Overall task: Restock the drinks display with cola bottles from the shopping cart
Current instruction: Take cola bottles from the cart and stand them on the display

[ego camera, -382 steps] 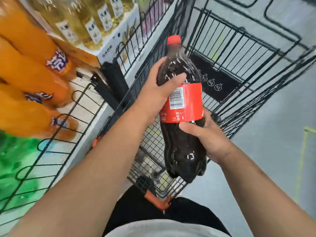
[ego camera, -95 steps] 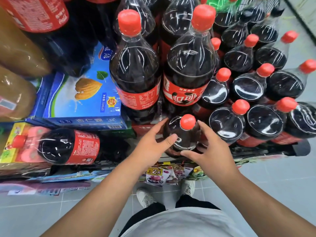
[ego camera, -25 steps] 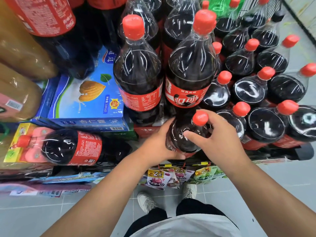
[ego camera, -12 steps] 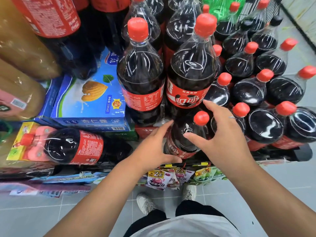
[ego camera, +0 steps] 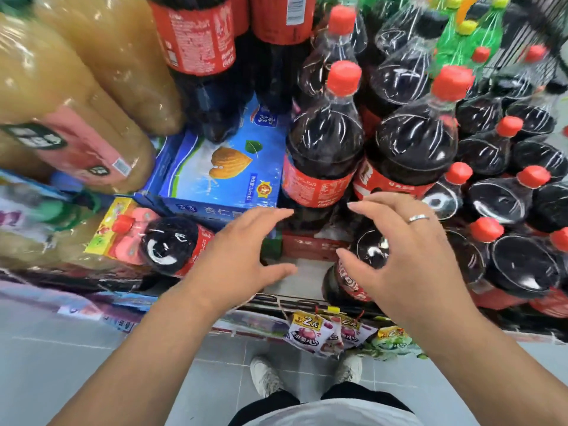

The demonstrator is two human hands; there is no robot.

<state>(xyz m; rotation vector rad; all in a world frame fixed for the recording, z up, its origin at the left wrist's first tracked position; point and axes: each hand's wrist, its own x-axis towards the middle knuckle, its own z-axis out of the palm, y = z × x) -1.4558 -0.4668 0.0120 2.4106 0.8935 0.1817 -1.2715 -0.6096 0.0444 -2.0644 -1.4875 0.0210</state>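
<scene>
The cola bottle (ego camera: 370,249) with a red label stands upright at the front edge of the drinks display, beside several other red-capped cola bottles (ego camera: 325,142). My right hand (ego camera: 399,250) is spread over its top with straight fingers and hides the cap; I cannot tell whether it touches the bottle. My left hand (ego camera: 236,253) hovers open to the bottle's left, apart from it, over a bare gap on the shelf. The shopping cart is out of view.
A cola bottle (ego camera: 172,244) lies on its side at the left, in front of a blue carton (ego camera: 221,167). Large yellow juice bottles (ego camera: 61,103) fill the far left. Green bottles (ego camera: 470,38) stand at the back right. Snack packets (ego camera: 319,330) hang below the wire shelf edge (ego camera: 270,298).
My left hand has let go of the bottle's side and moved left. My right hand has come off the neck and spread above the cap. The bottle stays standing on the shelf.
</scene>
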